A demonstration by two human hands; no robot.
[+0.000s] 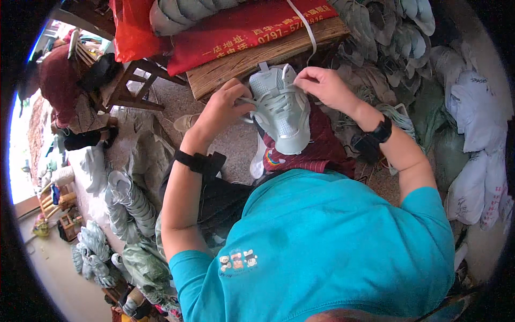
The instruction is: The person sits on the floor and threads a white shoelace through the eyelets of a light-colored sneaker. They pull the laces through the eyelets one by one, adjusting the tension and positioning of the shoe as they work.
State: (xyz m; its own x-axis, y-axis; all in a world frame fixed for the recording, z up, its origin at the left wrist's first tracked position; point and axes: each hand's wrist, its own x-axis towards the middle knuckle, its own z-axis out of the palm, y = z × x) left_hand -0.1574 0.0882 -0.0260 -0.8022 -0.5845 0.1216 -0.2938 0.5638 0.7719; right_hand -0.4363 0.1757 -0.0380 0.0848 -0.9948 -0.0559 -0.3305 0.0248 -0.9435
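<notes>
1. A pale grey-green lace-up shoe upper (280,115) was in front of the person's body, just below the near edge of the wooden worktop (209,78). Its toe pointed back toward the person and its tongue toward the worktop.
2. The left hand (228,104) was on the upper's left side, thumb and fingers pinched together on a pale lace (247,119).
3. The right hand (324,88) was at the upper's right collar edge, fingers bent in toward the thumb; whether a lace lay between their tips, I could not tell.
4. Maroon cloth (327,134) showed beneath and to the right of the upper, above the person's teal T-shirt (343,231). Each wrist wore a black strap, one on the left (190,160) and one on the right (383,130).
5. A red printed sheet (241,40) covered much of the worktop, with a row of nested grey pieces (193,13) on it and a narrow white strip (306,27) hanging over its edge.
6. Bundled grey uppers (383,40) and white printed pieces (475,112) crowded the right side.
7. At left, nested pale uppers (131,198) stood in a row; beyond them was another person in maroon (59,80), near a wooden stool (129,88).
</notes>
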